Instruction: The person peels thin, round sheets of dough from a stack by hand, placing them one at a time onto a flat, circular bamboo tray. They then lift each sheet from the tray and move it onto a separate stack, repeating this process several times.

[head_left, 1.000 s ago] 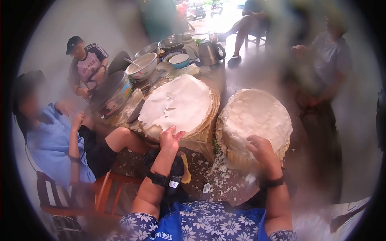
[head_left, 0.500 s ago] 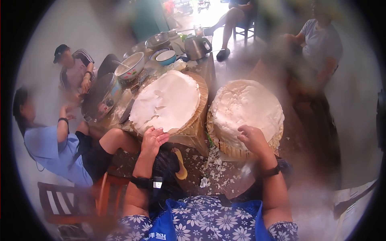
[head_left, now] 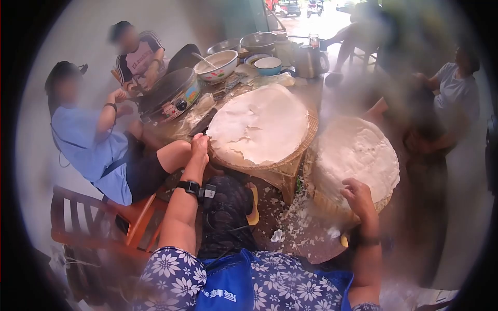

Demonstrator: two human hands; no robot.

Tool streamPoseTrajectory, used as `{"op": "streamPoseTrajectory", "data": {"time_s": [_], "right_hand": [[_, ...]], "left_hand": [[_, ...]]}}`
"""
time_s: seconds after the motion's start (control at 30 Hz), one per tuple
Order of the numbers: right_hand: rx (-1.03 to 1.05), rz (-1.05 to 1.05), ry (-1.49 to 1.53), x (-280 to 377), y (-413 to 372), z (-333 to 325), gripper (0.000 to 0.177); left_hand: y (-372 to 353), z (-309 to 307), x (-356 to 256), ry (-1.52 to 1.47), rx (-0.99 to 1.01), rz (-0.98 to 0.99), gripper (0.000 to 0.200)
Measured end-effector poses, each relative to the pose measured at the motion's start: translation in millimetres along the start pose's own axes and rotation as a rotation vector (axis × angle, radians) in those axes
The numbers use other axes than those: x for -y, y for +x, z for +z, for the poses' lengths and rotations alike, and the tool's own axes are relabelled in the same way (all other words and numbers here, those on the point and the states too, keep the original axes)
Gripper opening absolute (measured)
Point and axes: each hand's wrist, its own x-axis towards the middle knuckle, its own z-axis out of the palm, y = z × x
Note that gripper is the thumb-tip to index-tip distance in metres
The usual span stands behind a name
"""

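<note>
A woven round tray (head_left: 312, 127) stands at the table's corner, with a thin round white sheet (head_left: 264, 119) on it, torn and cracked near its left and near edges. At the left edge of this tray is my left hand (head_left: 199, 146), its fingers closed; what lies between them is hidden. To the right is a second, thick round stack of white sheets (head_left: 358, 153) on a woven base (head_left: 332, 207). My right hand (head_left: 359, 198) hovers over or rests on its near edge, fingers loosely bent and apart, with nothing visible in them.
On the table are a flowered bowl (head_left: 224, 69) with a spoon, a blue bowl (head_left: 268, 66), metal basins (head_left: 258, 41), a kettle (head_left: 308, 61) and a round electric pan (head_left: 174, 96). Two people sit left, others right and behind. White scraps (head_left: 290, 223) litter the floor.
The view has swung left, so both round stacks appear further right. My left hand has moved from the near edge to the tray's left edge and closed. My right hand stays by the right stack.
</note>
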Motion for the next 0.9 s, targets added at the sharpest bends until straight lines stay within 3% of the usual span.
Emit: {"op": "streamPoseTrajectory", "data": {"time_s": [0.3,0.43,0.53,0.67,0.8,0.9], "right_hand": [[0.021,0.061,0.030,-10.3,3.2,15.8,0.021],[0.027,0.051,0.006,-6.0,4.0,14.7,0.021],[0.018,0.013,-0.007,-0.3,3.7,11.8,0.021],[0.004,-0.059,-0.057,-4.4,2.1,12.1,0.022],[0.014,-0.082,-0.068,-6.8,0.7,9.1,0.021],[0.004,-0.069,-0.048,-6.5,1.2,7.7,0.021]], "left_hand": [[4.5,21.6,-34.9,-0.037,-0.050,0.092,0.049],[3.0,27.5,-54.8,-0.354,0.141,0.102,0.033],[-4.4,37.6,-47.7,-0.465,0.159,0.001,0.028],[29.5,29.4,0.0,-0.397,0.175,-0.083,0.018],[8.1,29.1,-16.6,-0.288,0.081,-0.164,0.013],[28.6,16.8,-9.8,-0.240,0.201,-0.133,0.012]]}}
